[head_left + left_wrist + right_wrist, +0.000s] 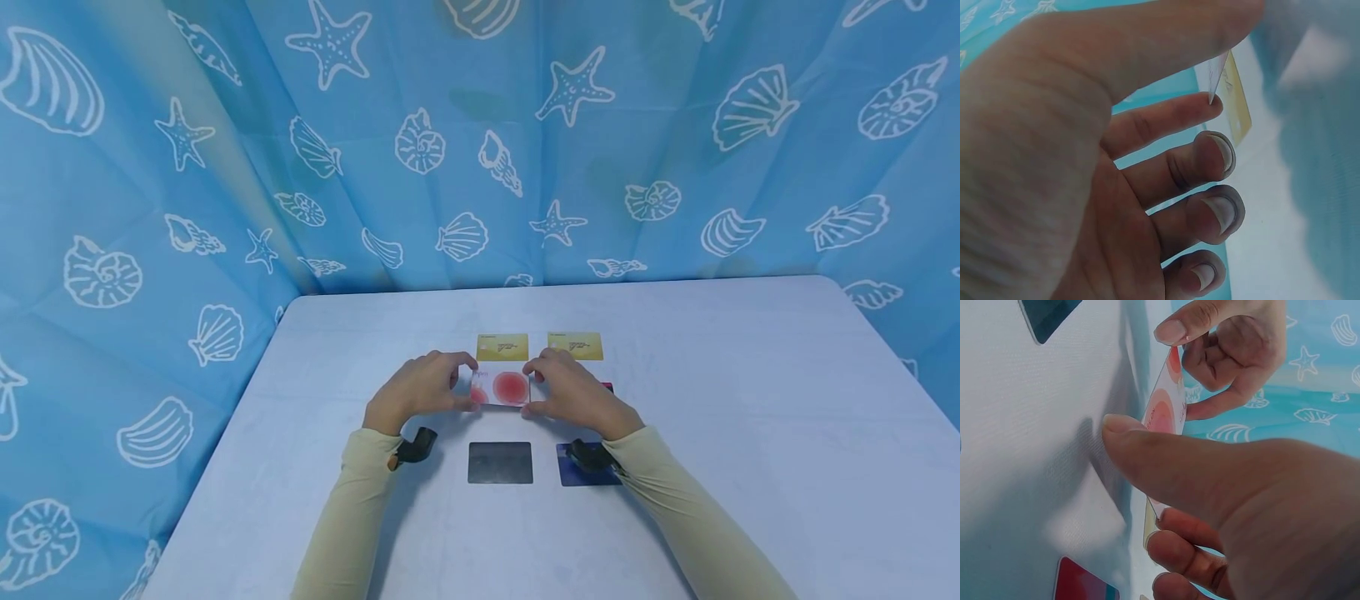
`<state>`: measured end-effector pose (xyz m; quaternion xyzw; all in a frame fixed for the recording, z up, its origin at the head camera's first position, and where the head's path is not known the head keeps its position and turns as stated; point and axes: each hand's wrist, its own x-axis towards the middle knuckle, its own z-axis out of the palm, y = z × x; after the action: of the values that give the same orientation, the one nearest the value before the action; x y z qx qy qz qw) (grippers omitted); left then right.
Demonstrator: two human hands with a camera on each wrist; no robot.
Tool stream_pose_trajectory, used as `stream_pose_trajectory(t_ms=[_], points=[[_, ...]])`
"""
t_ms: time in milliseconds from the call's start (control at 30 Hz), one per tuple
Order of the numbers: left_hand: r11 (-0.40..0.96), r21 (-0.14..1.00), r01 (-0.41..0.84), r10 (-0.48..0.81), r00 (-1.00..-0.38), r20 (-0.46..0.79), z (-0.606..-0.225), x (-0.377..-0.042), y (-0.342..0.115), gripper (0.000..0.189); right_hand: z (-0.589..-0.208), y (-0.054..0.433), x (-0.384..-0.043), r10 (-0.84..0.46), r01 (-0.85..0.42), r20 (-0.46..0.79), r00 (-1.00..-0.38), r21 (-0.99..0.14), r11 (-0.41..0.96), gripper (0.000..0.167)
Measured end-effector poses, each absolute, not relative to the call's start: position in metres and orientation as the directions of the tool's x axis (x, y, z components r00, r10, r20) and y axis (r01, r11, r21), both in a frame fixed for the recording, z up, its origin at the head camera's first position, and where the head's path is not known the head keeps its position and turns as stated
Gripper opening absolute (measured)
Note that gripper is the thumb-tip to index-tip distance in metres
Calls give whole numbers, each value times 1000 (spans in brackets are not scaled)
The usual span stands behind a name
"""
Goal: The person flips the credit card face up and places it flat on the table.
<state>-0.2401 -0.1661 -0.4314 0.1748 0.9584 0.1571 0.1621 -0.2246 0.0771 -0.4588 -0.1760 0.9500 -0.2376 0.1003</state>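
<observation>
A white card with red circles (498, 387) is held up between both hands, above the table. My left hand (422, 385) pinches its left end between thumb and index finger, the other fingers loosely bent. At the opposite end, my right hand (573, 392) holds it the same way. The right wrist view shows the card (1166, 412) tilted nearly edge-on, its shadow on the cloth. Just behind it lie two yellow cards, one on the left (502, 347) and one on the right (576, 348). A red card (1082, 582) is mostly hidden under my right hand in the head view.
Nearer the body lie a dark grey card (500, 463) and a dark blue card (573, 477), the latter partly covered by my right wrist. A white cloth covers the table (765, 400). Blue curtains with shell prints (637, 50) hang behind and to the left.
</observation>
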Motion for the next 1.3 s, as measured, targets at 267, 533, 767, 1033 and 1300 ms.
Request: stream_pose_trajectory(t_ms=[267, 533, 767, 1033, 1300], points=[[894, 342, 289, 386, -883, -265, -438, -244, -165, 63, -460, 77, -224, -378, -286, -107, -920, -478, 831, 61], [900, 337, 277, 377, -882, -284, -439, -244, -163, 63, -462, 77, -225, -380, -283, -119, -917, -478, 832, 61], [902, 331, 279, 378, -880, -287, -440, -243, -163, 61, -463, 78, -226, -385, -282, -126, -914, -484, 829, 61], [904, 322, 282, 378, -879, -290, -442, -244, -163, 60, -466, 78, -226, -406, -306, -113, -907, -484, 820, 60], [901, 331, 279, 378, -881, -285, -445, -244, -163, 59, -466, 78, -226, -393, -287, -121, -911, -498, 818, 61]])
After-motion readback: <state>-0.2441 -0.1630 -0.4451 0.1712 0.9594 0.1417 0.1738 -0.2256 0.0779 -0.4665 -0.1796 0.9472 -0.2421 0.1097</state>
